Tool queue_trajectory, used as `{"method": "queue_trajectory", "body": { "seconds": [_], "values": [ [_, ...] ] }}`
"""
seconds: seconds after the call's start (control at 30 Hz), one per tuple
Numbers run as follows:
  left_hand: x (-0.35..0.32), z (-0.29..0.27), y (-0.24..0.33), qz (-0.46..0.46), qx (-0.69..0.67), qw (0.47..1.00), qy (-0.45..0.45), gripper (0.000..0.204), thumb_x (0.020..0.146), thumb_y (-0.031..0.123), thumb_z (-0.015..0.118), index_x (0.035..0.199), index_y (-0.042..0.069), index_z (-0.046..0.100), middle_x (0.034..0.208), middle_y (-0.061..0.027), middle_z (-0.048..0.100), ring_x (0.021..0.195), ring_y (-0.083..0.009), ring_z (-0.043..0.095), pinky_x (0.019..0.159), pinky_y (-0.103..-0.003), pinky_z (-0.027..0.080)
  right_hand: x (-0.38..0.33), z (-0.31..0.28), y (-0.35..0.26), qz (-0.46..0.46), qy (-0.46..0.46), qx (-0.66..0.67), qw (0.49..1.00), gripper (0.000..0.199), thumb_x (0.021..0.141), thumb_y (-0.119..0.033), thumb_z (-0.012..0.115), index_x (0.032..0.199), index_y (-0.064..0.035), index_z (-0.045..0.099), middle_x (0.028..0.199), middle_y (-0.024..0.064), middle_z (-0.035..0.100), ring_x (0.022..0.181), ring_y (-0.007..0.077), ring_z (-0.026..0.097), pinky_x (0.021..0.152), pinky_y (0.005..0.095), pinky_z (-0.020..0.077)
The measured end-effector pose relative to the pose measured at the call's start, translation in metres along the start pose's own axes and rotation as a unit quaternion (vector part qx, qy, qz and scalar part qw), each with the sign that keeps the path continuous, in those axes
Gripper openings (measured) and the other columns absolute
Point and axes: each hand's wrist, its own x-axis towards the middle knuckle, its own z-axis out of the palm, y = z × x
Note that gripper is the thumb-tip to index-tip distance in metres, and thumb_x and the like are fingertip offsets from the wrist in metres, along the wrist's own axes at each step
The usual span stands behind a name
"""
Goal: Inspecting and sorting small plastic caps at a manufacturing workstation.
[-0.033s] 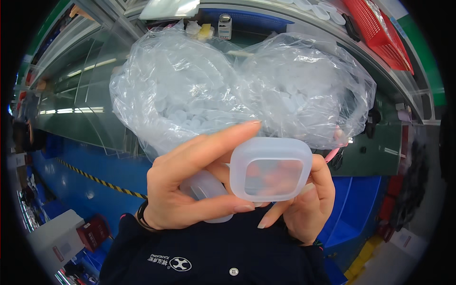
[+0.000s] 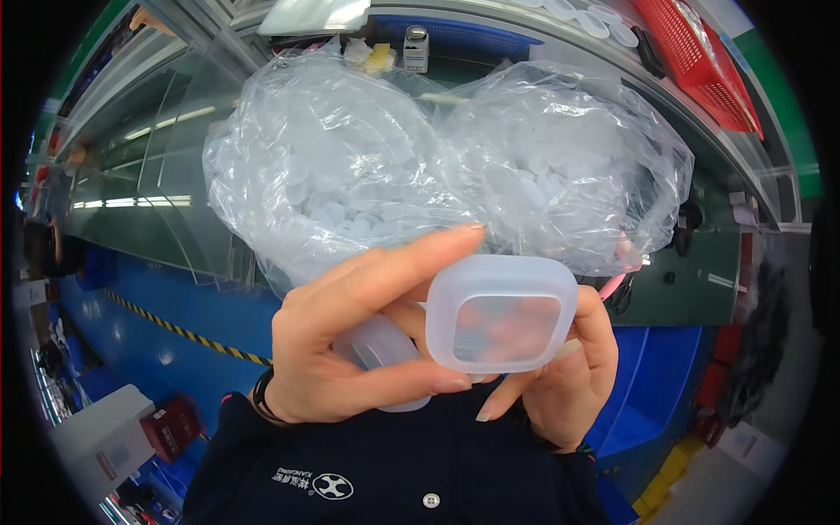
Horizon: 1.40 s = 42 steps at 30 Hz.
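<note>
In front of my chest I hold a square, frosted translucent plastic cup-like piece (image 2: 503, 328) with rounded corners, one flat face turned toward me. My right hand (image 2: 573, 389) grips its right side, with fingers behind it showing blurred through the plastic. On the left edge, the thumb and fingers of my left hand (image 2: 328, 328) are bent around the piece. A second frosted plastic piece (image 2: 376, 346) is tucked inside my left palm, partly covered by the fingers. Just beyond lie two large clear plastic bags, a left bag (image 2: 324, 131) and a right bag (image 2: 569, 131), filled with small translucent parts.
A small bottle with a metal top (image 2: 416, 50) and a yellow item (image 2: 379, 59) stand behind the bags. A red basket (image 2: 709, 74) sits at the far right. Round translucent pieces (image 2: 591, 22) lie on the shelf. Blue bins (image 2: 643, 376) are at lower right.
</note>
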Motion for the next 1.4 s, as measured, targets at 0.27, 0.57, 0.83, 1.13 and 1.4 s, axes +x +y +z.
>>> {"method": "queue_trajectory", "body": {
  "seconds": [0.27, 0.57, 0.83, 1.13, 1.4],
  "values": [
    [0.001, -0.001, 0.002, 0.002, 0.02, 0.999, -0.03, 0.066, 0.056, 0.006, 0.074, 0.114, -0.006, 0.045, 0.07, -0.0042, 0.062, 0.069, -0.0126, 0.054, 0.063, -0.023, 0.039, -0.001, -0.002, 0.002, -0.006, 0.006, 0.019, 1.0, 0.032, 0.084, -0.005, 0.041, 0.111, 0.0086, 0.031, 0.098, 0.0287, 0.049, 0.085, 0.0342, 0.056, 0.057, 0.0378, 0.0544],
    [0.002, 0.003, -0.002, 0.003, -0.077, 0.997, 0.015, 0.05, 0.06, -0.006, 0.067, 0.107, -0.006, 0.05, 0.093, -0.0155, 0.058, 0.07, -0.0137, 0.059, 0.062, -0.019, 0.043, 0.003, -0.009, 0.007, -0.04, -0.043, 0.019, 0.998, 0.034, 0.084, -0.003, 0.042, 0.113, 0.0099, 0.03, 0.103, 0.0265, 0.047, 0.087, 0.0312, 0.056, 0.056, 0.0347, 0.0549],
    [0.002, -0.005, -0.019, 0.17, 0.035, 0.985, -0.018, 0.026, 0.073, -0.005, 0.054, 0.098, -0.001, 0.058, 0.11, -0.0223, 0.049, 0.072, -0.0153, 0.058, 0.054, -0.021, 0.045, 0.012, 0.0, 0.007, -0.077, 0.004, -0.072, 0.994, 0.057, 0.076, 0.011, 0.048, 0.126, 0.0051, 0.022, 0.126, 0.0249, 0.032, 0.111, 0.0265, 0.042, 0.093, 0.0334, 0.0343],
    [-0.004, -0.006, -0.008, 0.029, 0.02, 0.999, -0.014, 0.049, 0.065, 0.001, 0.068, 0.108, -0.009, 0.047, 0.094, -0.0165, 0.058, 0.074, -0.0152, 0.06, 0.068, -0.023, 0.046, 0.013, 0.001, 0.003, -0.083, 0.014, -0.082, 0.993, 0.077, 0.068, 0.017, 0.054, 0.13, -0.001, 0.012, 0.12, 0.0241, 0.038, 0.107, 0.0256, 0.046, 0.087, 0.0336, 0.0412],
    [0.002, 0.002, -0.007, 0.006, 0.006, 0.999, 0.033, 0.032, 0.068, 0.01, 0.067, 0.093, -0.004, 0.052, 0.084, -0.0093, 0.058, 0.072, -0.0129, 0.057, 0.062, -0.022, 0.043, 0.015, 0.002, 0.005, -0.099, -0.047, -0.179, 0.978, 0.07, 0.067, 0.015, 0.057, 0.126, 0.0034, 0.021, 0.113, 0.0231, 0.044, 0.102, 0.026, 0.05, 0.086, 0.0328, 0.0435]
  ]
}}
